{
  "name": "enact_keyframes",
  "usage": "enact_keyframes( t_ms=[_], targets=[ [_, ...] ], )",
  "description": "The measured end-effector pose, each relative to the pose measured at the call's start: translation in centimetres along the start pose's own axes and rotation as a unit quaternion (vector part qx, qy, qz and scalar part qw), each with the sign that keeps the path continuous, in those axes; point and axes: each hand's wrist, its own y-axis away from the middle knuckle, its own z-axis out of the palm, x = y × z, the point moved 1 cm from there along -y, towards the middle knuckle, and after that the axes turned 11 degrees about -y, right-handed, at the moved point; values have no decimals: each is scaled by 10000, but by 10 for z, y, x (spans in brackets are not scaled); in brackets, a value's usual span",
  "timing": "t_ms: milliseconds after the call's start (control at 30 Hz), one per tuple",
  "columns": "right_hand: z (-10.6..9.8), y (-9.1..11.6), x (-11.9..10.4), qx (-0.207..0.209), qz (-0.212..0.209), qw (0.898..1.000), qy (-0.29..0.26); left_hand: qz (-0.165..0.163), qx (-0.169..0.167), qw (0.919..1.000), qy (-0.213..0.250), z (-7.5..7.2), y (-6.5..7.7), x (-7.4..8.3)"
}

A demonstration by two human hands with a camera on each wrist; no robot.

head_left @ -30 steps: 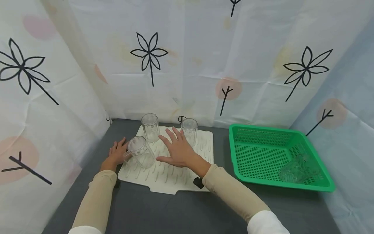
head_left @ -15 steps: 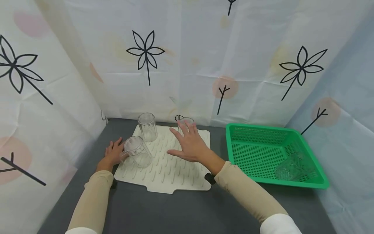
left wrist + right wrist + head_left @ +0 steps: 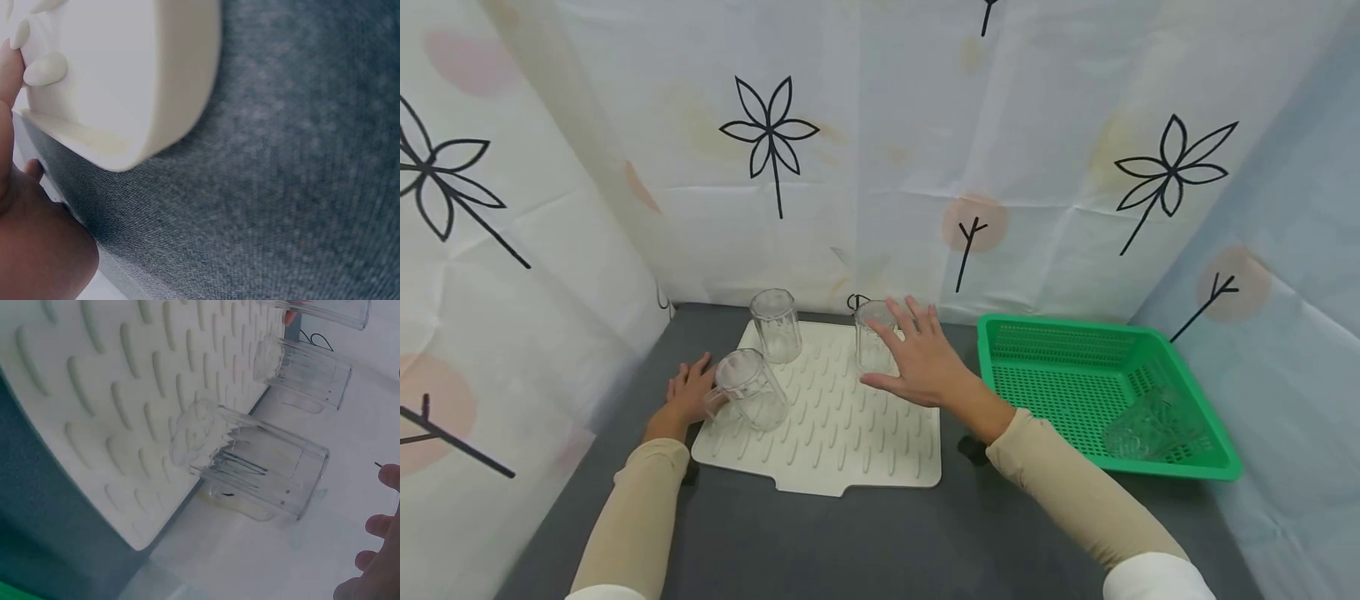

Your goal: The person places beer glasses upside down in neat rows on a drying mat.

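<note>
Three clear glass mugs stand on a cream ridged drying mat [image 3: 850,446]: a front-left mug [image 3: 752,390], a back-left mug [image 3: 777,327] and a back-right mug [image 3: 871,340]. My left hand [image 3: 688,396] rests at the mat's left edge beside the front-left mug's handle; a finger [image 3: 9,75] touches the mat in the left wrist view. Over the mat's right side, my right hand [image 3: 928,358] is spread and holds nothing. It partly covers the back-right mug in the head view. In the right wrist view that mug [image 3: 269,462] is apart from my fingers [image 3: 380,526].
Right of the mat sits a green plastic basket [image 3: 1112,329], with a clear glass mug [image 3: 1142,427] lying in its right part. A dark grey tabletop [image 3: 865,546] lies beneath everything. Patterned white cloth [image 3: 880,167] hangs behind and at both sides.
My right hand has moved right, from near the front-left mug to beside the back-right one, fingers spread throughout. The left hand and mugs stay put; the head view shifts slightly.
</note>
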Motion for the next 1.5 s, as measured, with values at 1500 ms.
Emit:
enact_keyframes(
  t_ms=[1500],
  targets=[
    [-97,136,116,315,1830,9826,75,167,135,9997,-87,2,-2,-3]
  ],
)
